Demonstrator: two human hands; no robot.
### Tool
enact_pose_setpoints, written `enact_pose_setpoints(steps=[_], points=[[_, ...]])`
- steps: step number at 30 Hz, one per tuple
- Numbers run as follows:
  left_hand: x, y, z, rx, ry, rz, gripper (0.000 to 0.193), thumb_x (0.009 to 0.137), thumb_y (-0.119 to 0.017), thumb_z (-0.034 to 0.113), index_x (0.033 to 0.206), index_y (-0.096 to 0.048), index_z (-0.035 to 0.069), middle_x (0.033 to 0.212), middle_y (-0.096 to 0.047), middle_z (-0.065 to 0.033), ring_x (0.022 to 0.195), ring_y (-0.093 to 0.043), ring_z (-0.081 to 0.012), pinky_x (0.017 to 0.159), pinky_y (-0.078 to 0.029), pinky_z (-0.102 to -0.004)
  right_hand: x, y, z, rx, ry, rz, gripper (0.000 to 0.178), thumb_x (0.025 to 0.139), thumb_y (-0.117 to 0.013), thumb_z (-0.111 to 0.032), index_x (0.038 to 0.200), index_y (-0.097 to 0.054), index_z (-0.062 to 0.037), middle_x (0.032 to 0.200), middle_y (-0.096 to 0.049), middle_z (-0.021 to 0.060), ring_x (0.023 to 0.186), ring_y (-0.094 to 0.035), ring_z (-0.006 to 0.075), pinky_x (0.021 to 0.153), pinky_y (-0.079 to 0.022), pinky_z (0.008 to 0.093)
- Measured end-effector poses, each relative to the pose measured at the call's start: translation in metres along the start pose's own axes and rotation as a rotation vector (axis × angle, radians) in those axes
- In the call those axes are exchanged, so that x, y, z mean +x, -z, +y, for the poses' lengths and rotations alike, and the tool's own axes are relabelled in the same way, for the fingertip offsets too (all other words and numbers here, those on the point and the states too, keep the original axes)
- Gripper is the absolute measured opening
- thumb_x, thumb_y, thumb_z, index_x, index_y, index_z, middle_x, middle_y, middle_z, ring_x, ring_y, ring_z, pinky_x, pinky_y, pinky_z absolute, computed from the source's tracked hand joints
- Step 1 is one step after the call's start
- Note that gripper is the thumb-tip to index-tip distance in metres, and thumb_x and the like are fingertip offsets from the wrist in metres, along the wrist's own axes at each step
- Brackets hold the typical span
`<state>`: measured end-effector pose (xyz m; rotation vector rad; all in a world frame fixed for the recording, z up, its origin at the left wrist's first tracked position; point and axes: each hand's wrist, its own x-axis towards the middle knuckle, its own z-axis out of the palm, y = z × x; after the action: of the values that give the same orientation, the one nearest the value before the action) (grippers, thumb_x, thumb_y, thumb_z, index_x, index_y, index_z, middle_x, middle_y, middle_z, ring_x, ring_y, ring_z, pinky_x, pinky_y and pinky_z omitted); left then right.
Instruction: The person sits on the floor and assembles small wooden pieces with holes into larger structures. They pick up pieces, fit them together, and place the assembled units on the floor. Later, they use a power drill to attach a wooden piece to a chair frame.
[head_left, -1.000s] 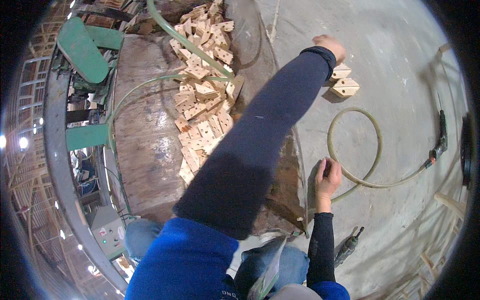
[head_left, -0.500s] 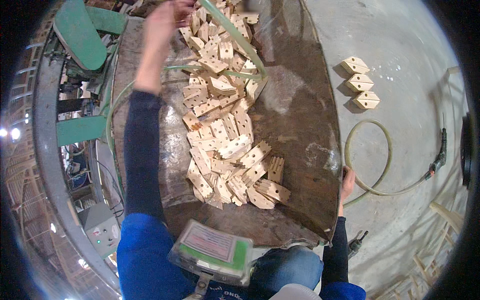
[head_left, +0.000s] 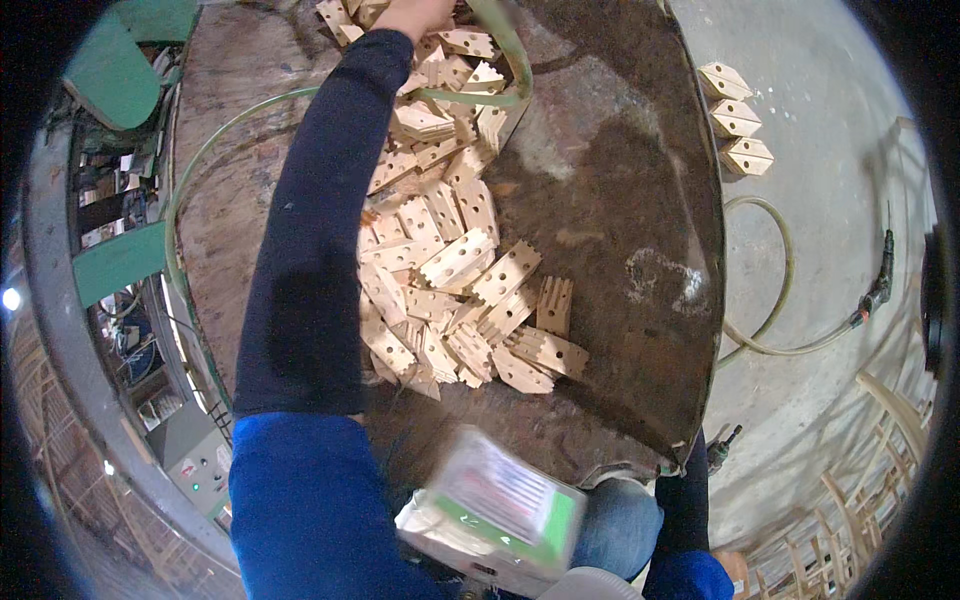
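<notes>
Since the frame half a second back, the left arm reaches further up the pile, and the blurred green-and-white box (head_left: 497,515) has shifted right along the lower edge of the view.

Left hand (head_left: 412,15): at the top edge of the picture, on the far end of the heap of wooden pieces (head_left: 450,275). Only the wrist and the back of the hand show — whether the fingers are spread, closed or holding a piece cannot be told. The dark sleeve runs down from it across the left side of the heap.

Right hand: hidden. The right sleeve (head_left: 682,495) drops below the near right edge of the tabletop (head_left: 620,200), and the hand itself is out of sight, so its state cannot be told.

Wooden pieces: pale, flat, drilled with holes, lying loose and overlapping in a band down the middle of the dark, worn tabletop. A green strap (head_left: 505,45) loops over the upper part of the heap.

Floor, right of the tabletop: three stacked wooden pieces (head_left: 735,120) stand well apart from the heap. A pale hose (head_left: 775,300) curves beside them to a tool (head_left: 880,285), possibly an air tool — too small to confirm.
</notes>
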<state>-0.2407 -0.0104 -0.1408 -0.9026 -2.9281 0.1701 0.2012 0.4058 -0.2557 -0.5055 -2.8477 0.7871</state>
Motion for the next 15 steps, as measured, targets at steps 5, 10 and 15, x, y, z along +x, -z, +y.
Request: enact_pose_setpoints(steps=[5, 10, 15], points=[[-0.069, 0.024, -0.03, -0.062, 0.166, -0.226, 0.029, 0.08, -0.063, 0.019, 0.104, -0.063, 0.002, 0.099, -0.066, -0.0222, 0.092, -0.063, -0.0403, 0.083, -0.051, -0.0462, 0.002, 0.006, -0.027, 0.043, 0.032, 0.002, 0.024, 0.083, -0.061, -0.008, 0.107, -0.057, -0.006, 0.098, -0.059, 0.0132, 0.091, -0.059, 0.0346, 0.074, -0.047, 0.0402], [-0.145, 0.011, -0.028, -0.113, 0.326, -0.255, 0.031, 0.085, -0.053, 0.028, 0.099, -0.065, 0.003, 0.1, -0.065, -0.0245, 0.093, -0.062, -0.0429, 0.084, -0.05, -0.0481, 0.002, 0.02, -0.038, 0.157, -0.013, -0.011, 0.025, 0.088, -0.06, -0.011, 0.111, -0.059, -0.005, 0.103, -0.062, 0.0114, 0.094, -0.061, 0.0285, 0.076, -0.048, 0.0378], [-0.236, 0.021, 0.025, -0.266, 0.176, -0.333, 0.036, 0.094, -0.043, 0.033, 0.102, -0.06, 0.002, 0.101, -0.062, -0.0255, 0.096, -0.059, -0.0417, 0.084, -0.046, -0.0482, 0.004, 0.018, -0.015, 0.451, -0.033, -0.085, 0.026, 0.092, -0.058, -0.015, 0.115, -0.06, -0.0026, 0.106, -0.066, 0.0101, 0.093, -0.062, 0.023, 0.077, -0.049, 0.035]])
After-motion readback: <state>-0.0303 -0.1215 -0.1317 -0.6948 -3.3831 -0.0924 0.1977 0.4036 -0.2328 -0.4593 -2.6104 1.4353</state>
